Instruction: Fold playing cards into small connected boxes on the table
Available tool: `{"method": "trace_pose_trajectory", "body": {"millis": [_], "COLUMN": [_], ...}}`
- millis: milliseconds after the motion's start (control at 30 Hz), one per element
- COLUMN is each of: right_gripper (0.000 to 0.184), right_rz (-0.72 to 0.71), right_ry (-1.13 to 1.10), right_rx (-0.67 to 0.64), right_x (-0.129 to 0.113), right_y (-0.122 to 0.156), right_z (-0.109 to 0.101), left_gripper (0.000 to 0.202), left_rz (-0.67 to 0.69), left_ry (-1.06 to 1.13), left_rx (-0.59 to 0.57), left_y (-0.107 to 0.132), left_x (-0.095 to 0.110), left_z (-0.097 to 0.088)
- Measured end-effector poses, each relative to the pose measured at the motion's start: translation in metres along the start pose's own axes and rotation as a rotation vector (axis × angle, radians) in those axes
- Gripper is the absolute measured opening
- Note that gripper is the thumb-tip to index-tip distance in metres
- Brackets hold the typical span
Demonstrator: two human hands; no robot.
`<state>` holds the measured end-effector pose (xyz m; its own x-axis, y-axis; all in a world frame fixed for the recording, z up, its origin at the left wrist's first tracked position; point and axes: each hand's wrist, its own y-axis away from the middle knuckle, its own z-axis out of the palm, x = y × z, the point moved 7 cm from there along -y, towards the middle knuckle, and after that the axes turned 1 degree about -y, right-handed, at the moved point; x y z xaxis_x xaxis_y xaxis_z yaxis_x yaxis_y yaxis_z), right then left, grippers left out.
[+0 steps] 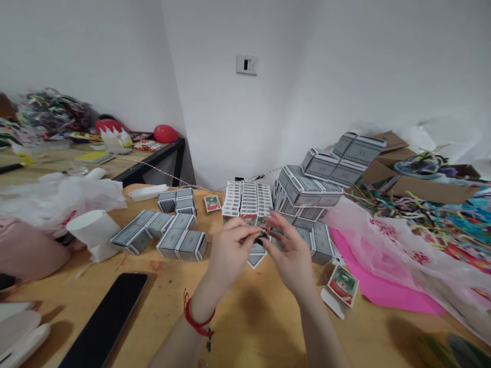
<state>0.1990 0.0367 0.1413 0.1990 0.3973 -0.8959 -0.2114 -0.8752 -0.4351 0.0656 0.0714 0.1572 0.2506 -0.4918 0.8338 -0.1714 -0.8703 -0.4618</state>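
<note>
White walls (pixel 230 122) rose behind the wooden table (pixel 253 322), playing-card boxes (pixel 249 198) crowding its far side, with working room between the forearms (pixel 320 327). Just before the middle boxes, the left hand (pixel 230 250) pinched narrowly, contents unclear; I couldn't tell the right hand's (pixel 289 253) grip.

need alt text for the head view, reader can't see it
A person's left hand and right hand come close together at the fingertips above a wooden table; anything held there is too small to tell. Grey patterned boxes, some stacked, sit beyond them, with a black phone at lower left and a pink sheet at right.
</note>
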Motion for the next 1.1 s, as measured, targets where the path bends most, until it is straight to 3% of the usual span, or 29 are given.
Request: {"method": "trace_pose_trajectory", "body": {"millis": [67,167,300,500,633,900,1100], "right_gripper": [0.024,0.018,0.015,0.019,0.021,0.022,0.015], "right_rz": [-0.029,-0.024,-0.079,-0.299,-0.419,-0.241,-0.225], "right_ry": [0.101,0.187,0.250,0.474,0.547,0.485,0.425], "right_rx": [-0.026,-0.001,0.019,0.082,0.099,0.060,0.035], "right_x": [-0.001,0.002,-0.003,-0.030,-0.045,-0.040,-0.040], "right_y": [-0.001,-0.002,-0.001,0.007,0.014,0.008,0.003], "right_z": [-0.004,-0.011,-0.011,-0.011,-0.013,-0.023,-0.019], "left_gripper": [0.022,0.026,0.029,0.009,0.018,0.037,0.017], "left_rz": [0.117,0.142,0.075,0.138,0.219,0.189,0.179], "left_ry": [-0.132,-0.178,-0.143,-0.276,-0.320,-0.439,-0.436], "left_rx": [-0.066,-0.116,-0.158,0.039,0.061,-0.061,0.021], "left_y": [0.004,0.006,0.006,0.006,0.013,0.020,0.019], "left_x": [0.012,0.018,0.017,0.022,0.032,0.044,0.039], "left_z": [0.006,0.010,0.010,-0.006,-0.007,0.004,0.005]}}
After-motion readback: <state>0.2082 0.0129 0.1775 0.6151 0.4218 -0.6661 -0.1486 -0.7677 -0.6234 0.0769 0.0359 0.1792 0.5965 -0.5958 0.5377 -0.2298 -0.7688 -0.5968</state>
